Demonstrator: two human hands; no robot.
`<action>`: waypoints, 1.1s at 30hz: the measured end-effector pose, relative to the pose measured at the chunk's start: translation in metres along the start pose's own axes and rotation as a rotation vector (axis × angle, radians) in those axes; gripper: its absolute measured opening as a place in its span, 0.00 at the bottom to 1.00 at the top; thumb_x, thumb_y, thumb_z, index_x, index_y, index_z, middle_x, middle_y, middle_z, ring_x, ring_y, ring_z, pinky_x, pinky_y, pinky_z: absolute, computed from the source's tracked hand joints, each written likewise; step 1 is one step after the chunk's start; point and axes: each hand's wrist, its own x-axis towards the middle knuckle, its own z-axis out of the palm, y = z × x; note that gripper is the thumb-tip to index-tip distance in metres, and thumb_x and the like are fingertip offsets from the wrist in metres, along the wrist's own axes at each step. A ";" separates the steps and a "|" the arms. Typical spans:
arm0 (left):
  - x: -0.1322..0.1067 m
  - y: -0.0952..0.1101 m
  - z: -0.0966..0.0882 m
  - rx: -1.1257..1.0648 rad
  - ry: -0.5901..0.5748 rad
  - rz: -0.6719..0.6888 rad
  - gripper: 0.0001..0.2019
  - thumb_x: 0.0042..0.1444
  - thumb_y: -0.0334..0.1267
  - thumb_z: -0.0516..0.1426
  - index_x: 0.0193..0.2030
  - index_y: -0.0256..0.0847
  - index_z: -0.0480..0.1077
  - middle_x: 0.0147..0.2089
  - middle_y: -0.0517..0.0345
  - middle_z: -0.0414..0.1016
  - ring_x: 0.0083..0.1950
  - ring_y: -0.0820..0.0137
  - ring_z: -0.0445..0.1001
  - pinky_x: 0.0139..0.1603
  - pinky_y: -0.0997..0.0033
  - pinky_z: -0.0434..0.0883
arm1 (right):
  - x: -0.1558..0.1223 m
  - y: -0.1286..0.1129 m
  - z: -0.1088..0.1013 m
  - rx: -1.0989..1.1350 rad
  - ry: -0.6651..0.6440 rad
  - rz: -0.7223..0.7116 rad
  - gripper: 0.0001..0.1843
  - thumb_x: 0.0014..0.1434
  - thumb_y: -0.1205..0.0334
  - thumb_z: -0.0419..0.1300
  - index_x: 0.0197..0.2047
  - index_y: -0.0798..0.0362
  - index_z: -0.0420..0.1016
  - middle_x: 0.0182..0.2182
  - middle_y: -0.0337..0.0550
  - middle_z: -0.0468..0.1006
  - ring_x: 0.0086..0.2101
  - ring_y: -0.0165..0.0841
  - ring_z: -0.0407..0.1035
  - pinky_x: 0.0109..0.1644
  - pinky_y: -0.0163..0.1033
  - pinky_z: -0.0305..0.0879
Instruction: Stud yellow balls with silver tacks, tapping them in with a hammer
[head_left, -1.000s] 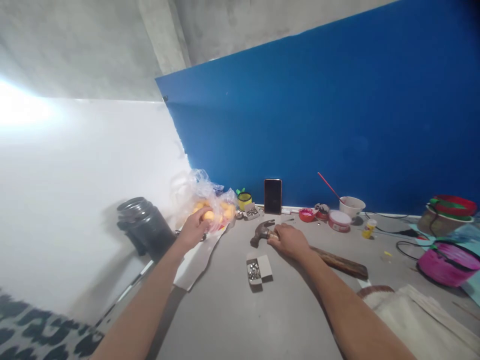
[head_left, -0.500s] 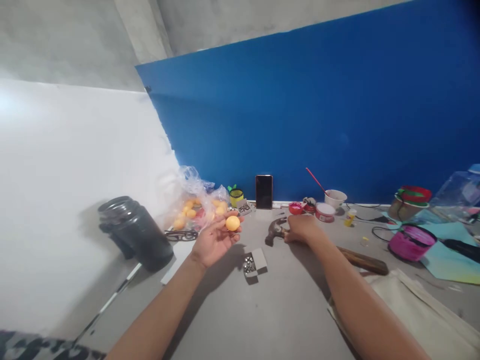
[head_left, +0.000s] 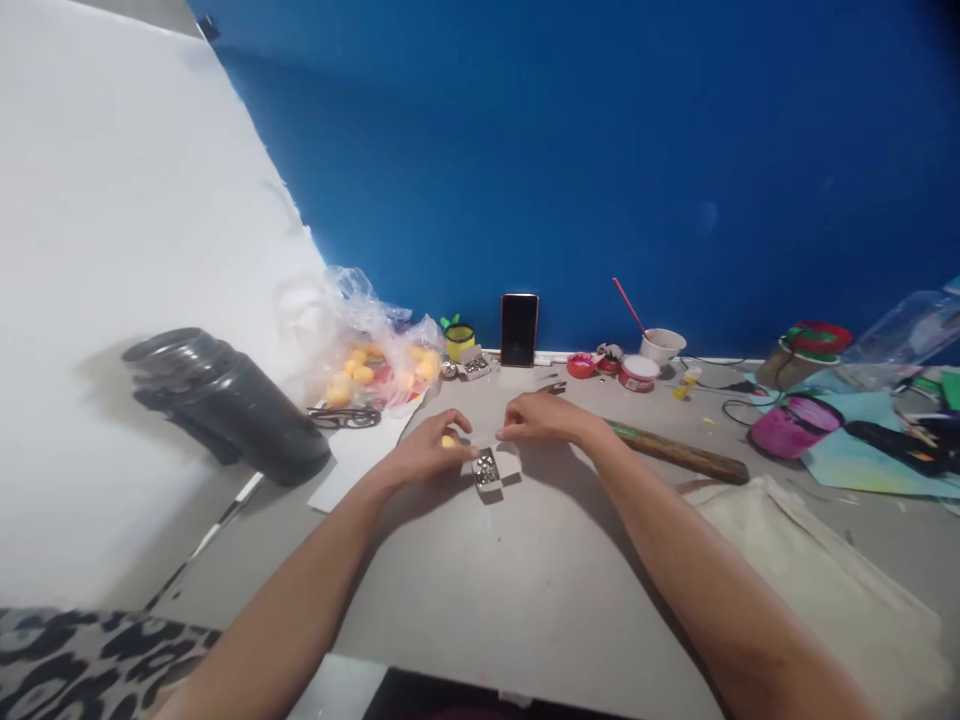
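Note:
A small yellow-orange ball [head_left: 448,441] sits within the curled fingers of my left hand [head_left: 427,450], partly covered by them. That hand's thumb tip reaches the left side of a small open cardboard box [head_left: 510,464], which holds many small shiny metal pieces [head_left: 486,468]. At the box's far side is my right hand [head_left: 544,417], its fingers bent together close to the raised flap. Whatever its fingertips hold, if anything, is too small to make out. Behind the right hand and wrist lies a hammer [head_left: 675,452], its metal head mostly hidden.
Left stand a dark tumbler [head_left: 247,410], eyeglasses [head_left: 345,418] and a plastic bag [head_left: 367,310] of yellow balls. A phone [head_left: 519,330] leans on the blue wall. Right are a white cup [head_left: 661,346], a pink container [head_left: 795,427] and beige cloth [head_left: 817,570].
My right hand has let go of the hammer and moved left to the box. My left hand has turned over and lowered beside the box with the ball. The view has tilted down.

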 end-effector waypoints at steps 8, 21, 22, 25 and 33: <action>-0.012 0.010 0.024 0.374 -0.029 0.005 0.24 0.40 0.47 0.69 0.46 0.46 0.71 0.31 0.61 0.74 0.33 0.63 0.73 0.29 0.70 0.57 | -0.001 -0.008 0.003 0.068 -0.137 -0.016 0.10 0.50 0.62 0.68 0.38 0.50 0.80 0.36 0.39 0.82 0.33 0.32 0.74 0.31 0.33 0.57; -0.006 0.001 0.023 0.299 0.108 0.049 0.22 0.51 0.46 0.62 0.53 0.45 0.69 0.37 0.57 0.77 0.39 0.60 0.75 0.38 0.68 0.64 | 0.001 0.003 0.001 0.147 -0.023 -0.074 0.09 0.52 0.62 0.64 0.39 0.51 0.78 0.35 0.39 0.81 0.33 0.31 0.71 0.31 0.32 0.57; -0.006 0.000 0.021 0.275 0.140 0.053 0.23 0.51 0.46 0.62 0.54 0.45 0.70 0.37 0.57 0.77 0.38 0.61 0.75 0.38 0.68 0.65 | 0.001 0.003 0.002 0.123 -0.013 -0.053 0.09 0.52 0.62 0.64 0.39 0.51 0.79 0.36 0.40 0.81 0.34 0.32 0.72 0.31 0.32 0.57; -0.003 -0.002 0.016 0.161 0.186 0.054 0.18 0.52 0.48 0.62 0.48 0.42 0.74 0.32 0.58 0.77 0.35 0.64 0.75 0.38 0.68 0.67 | 0.004 0.004 0.004 0.029 0.012 0.024 0.10 0.52 0.61 0.66 0.40 0.50 0.81 0.38 0.42 0.82 0.36 0.34 0.73 0.31 0.33 0.56; 0.036 -0.006 -0.003 0.267 0.265 0.015 0.20 0.62 0.48 0.50 0.33 0.37 0.77 0.21 0.58 0.73 0.23 0.70 0.69 0.29 0.72 0.68 | 0.005 0.000 0.006 -0.038 -0.004 0.045 0.13 0.59 0.53 0.62 0.41 0.51 0.83 0.40 0.47 0.84 0.38 0.38 0.77 0.32 0.34 0.59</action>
